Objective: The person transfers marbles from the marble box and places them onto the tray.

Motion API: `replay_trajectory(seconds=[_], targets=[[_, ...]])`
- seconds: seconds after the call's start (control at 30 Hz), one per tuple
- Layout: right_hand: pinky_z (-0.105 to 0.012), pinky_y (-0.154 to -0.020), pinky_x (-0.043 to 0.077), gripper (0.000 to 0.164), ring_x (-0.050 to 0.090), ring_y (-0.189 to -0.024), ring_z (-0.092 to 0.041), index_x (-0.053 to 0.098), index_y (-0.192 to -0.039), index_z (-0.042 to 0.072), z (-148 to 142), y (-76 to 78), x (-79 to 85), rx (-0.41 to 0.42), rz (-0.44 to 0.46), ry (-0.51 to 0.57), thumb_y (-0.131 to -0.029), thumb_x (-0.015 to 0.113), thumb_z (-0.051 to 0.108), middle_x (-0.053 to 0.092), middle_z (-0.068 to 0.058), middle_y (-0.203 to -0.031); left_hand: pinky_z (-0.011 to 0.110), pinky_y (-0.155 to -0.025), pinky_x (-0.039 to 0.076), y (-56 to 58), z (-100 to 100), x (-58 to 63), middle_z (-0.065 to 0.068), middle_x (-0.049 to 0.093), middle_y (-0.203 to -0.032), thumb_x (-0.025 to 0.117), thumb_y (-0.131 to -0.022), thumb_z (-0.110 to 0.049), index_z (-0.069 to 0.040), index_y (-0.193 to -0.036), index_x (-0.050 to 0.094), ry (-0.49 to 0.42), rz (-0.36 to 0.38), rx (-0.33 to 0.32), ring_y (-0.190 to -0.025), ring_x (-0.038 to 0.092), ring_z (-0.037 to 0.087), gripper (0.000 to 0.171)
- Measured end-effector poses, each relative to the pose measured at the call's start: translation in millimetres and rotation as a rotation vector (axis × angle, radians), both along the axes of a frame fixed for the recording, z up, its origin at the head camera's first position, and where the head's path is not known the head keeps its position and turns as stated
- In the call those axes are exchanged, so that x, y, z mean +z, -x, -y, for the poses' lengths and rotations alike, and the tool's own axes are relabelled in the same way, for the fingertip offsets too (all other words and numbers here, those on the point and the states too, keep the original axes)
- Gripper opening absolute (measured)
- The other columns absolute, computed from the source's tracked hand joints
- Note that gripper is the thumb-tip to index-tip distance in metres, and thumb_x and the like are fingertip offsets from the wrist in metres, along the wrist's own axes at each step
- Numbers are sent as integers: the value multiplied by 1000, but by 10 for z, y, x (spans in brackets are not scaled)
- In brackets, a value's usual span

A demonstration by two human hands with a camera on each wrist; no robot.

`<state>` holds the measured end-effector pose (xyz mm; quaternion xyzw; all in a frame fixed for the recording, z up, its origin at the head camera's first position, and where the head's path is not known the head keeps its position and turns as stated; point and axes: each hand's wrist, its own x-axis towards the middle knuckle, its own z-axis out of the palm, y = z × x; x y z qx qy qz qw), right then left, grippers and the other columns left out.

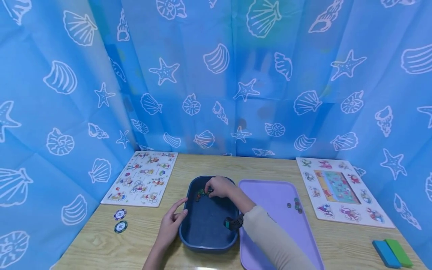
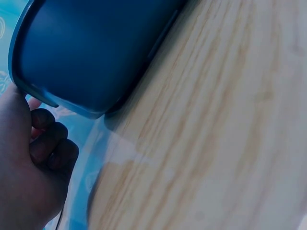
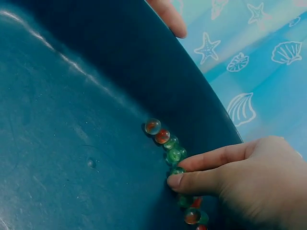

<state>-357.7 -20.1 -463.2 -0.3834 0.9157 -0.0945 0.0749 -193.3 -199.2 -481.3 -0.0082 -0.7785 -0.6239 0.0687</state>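
Note:
A dark blue basin (image 1: 209, 225) stands on the table, with several glass marbles (image 1: 198, 195) clustered in a line along the foot of its far wall. Seen from the right wrist, the marbles (image 3: 153, 126) are clear with green or orange-red swirls. The thumb and index finger of my right hand (image 1: 221, 186) reach inside and pinch a green marble (image 3: 178, 171) among them. My left hand (image 1: 171, 222) holds the basin's left rim with thumb and index finger. In the left wrist view its other fingers (image 2: 50, 141) are curled below the rim.
Right of the basin lies a lilac tray (image 1: 266, 193) with several marbles (image 1: 297, 205) near its right edge. Two poker chips (image 1: 120, 226) lie at left. Picture puzzle boards (image 1: 145, 180) stand at both back corners; blue and green blocks (image 1: 387, 253) are at front right.

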Motion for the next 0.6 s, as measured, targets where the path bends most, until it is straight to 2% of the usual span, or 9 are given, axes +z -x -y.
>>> replay_trajectory(seconds=[0.13, 0.23, 0.33, 0.47, 0.53, 0.6], targets=[[-22, -53, 36, 13, 42, -54, -7, 67, -92, 25, -10, -5, -10, -2, -2, 5, -79, 67, 28, 48, 8, -61, 21, -43, 29, 44, 26, -99, -5, 30, -49, 53, -90, -17, -15, -127, 49, -13, -7, -8, -41, 32, 6, 37], [-22, -53, 36, 13, 41, -52, -8, 67, -93, 25, -33, -36, 11, -6, 1, 47, -80, 67, 29, 49, 5, -60, 22, -43, 29, 78, 42, -197, -5, 30, -48, 54, -90, -21, -19, -126, 50, -12, -12, -7, -40, 31, 6, 37], [-22, -59, 40, 13, 45, -57, -6, 66, -94, 24, -60, -103, 103, 14, -14, 133, -81, 65, 27, 57, 5, -70, 22, -43, 30, 91, 54, -257, -5, 30, -47, 55, -89, -23, -21, -125, 51, 4, -20, 16, -40, 32, 7, 36], [-23, -63, 43, 13, 49, -57, -5, 66, -95, 23, -154, -229, 317, 18, -24, 255, -83, 64, 26, 62, 5, -82, 21, -44, 29, 95, 54, -253, -5, 31, -48, 55, -89, -25, -24, -124, 52, 14, -13, 32, -41, 33, 7, 35], [-22, -57, 40, 15, 44, -51, -6, 66, -96, 22, -234, -283, 416, 4, -10, 303, -83, 63, 27, 58, 6, -72, 21, -44, 30, 92, 51, -229, -5, 31, -48, 55, -89, -24, -24, -124, 51, 9, -3, 28, -41, 33, 7, 35], [-23, -51, 34, 15, 36, -45, -8, 66, -97, 22, -335, -322, 496, -9, -1, 337, -83, 63, 28, 46, 6, -58, 21, -45, 30, 82, 47, -191, -5, 32, -48, 55, -89, -22, -23, -125, 51, 0, 5, 21, -41, 33, 7, 36]])
